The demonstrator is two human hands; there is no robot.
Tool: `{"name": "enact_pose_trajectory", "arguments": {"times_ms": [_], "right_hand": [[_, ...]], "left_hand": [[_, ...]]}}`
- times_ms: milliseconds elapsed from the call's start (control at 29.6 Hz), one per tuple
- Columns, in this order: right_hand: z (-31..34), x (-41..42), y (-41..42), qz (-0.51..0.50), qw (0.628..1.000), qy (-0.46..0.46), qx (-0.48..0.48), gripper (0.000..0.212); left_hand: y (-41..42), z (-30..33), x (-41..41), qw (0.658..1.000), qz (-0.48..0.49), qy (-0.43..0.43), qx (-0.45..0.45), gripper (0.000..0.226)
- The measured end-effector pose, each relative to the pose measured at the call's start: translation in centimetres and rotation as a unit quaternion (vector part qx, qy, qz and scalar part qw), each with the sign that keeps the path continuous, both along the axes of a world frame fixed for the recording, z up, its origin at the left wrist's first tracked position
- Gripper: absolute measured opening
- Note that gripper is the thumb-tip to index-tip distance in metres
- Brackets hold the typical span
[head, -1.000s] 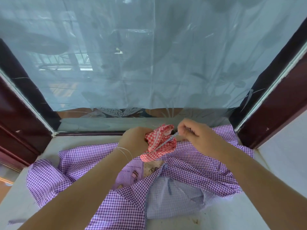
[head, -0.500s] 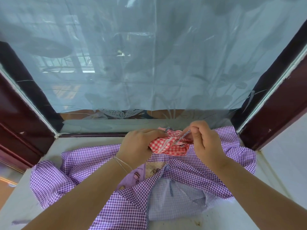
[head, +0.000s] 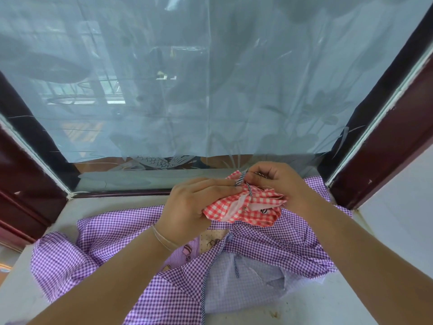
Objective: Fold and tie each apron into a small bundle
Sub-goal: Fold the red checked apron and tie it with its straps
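A red-and-white checked apron [head: 246, 209] is bunched into a small bundle, held just above a spread purple checked apron [head: 269, 242]. My left hand [head: 194, 202] grips the bundle from the left, its fingertips pressing on top beside a blue-and-white striped tie string [head: 241, 181]. My right hand [head: 274, 181] holds the bundle's right side and pinches the string, which loops over the top of the bundle. The bundle's underside is hidden.
The purple apron lies crumpled across a pale grey window sill [head: 328, 308]. A pane covered with translucent film [head: 210, 90] stands right behind the hands. Dark red frame posts [head: 386, 146] [head: 25, 165] close in both sides.
The bundle went from upright to lying flatter. My right hand came in from pulling the string out to the right and now pinches it on top; my left fingers moved over the bundle.
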State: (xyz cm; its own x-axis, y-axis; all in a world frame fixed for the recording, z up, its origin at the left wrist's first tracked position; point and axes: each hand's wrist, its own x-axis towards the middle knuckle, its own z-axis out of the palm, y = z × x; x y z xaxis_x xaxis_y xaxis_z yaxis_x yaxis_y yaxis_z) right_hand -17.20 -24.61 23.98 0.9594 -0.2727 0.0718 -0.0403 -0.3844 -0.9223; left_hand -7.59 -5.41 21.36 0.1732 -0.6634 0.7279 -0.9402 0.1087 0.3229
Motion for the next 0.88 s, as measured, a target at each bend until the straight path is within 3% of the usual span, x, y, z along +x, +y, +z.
{"name": "enact_pose_trajectory", "arguments": {"times_ms": [101,169,304,405,540,608,743,810,878], "right_hand": [[0.0,0.3,-0.3,0.049,0.999,0.015,-0.017,0.017],[0.4,0.3,-0.8,0.011,1.0,-0.013,-0.017,0.014],[3.9,-1.1,-0.8,-0.098,0.98,-0.17,-0.027,0.015],[5.2,-2.2,0.6,-0.049,0.972,-0.224,0.049,0.018],[3.4,-3.0,2.3,0.044,0.987,-0.152,0.011,0.027],[2.9,-3.2,2.6,0.048,0.989,-0.143,0.007,0.032],[4.3,-3.0,2.1,0.025,0.967,-0.183,0.177,0.021],[5.0,-2.9,1.9,0.027,0.961,-0.196,0.194,0.02],[5.0,-3.1,2.0,0.065,0.971,-0.152,0.174,0.018]], "left_hand": [[0.1,0.4,-0.1,0.998,-0.025,0.052,0.008,0.028],[0.2,0.7,0.2,0.992,-0.015,0.127,0.01,0.033],[0.1,1.0,1.3,0.967,0.073,0.237,0.052,0.032],[-0.3,0.9,2.0,0.904,0.158,0.392,0.056,0.021],[-0.9,0.9,2.6,0.813,0.207,0.545,-0.014,0.032],[-1.2,1.0,2.8,0.79,0.208,0.575,-0.038,0.034],[-1.4,1.3,2.3,0.822,0.183,0.537,0.038,0.02],[-1.4,1.3,2.0,0.814,0.184,0.549,0.041,0.023],[-1.4,1.7,1.6,0.794,0.192,0.577,-0.005,0.028]]}}
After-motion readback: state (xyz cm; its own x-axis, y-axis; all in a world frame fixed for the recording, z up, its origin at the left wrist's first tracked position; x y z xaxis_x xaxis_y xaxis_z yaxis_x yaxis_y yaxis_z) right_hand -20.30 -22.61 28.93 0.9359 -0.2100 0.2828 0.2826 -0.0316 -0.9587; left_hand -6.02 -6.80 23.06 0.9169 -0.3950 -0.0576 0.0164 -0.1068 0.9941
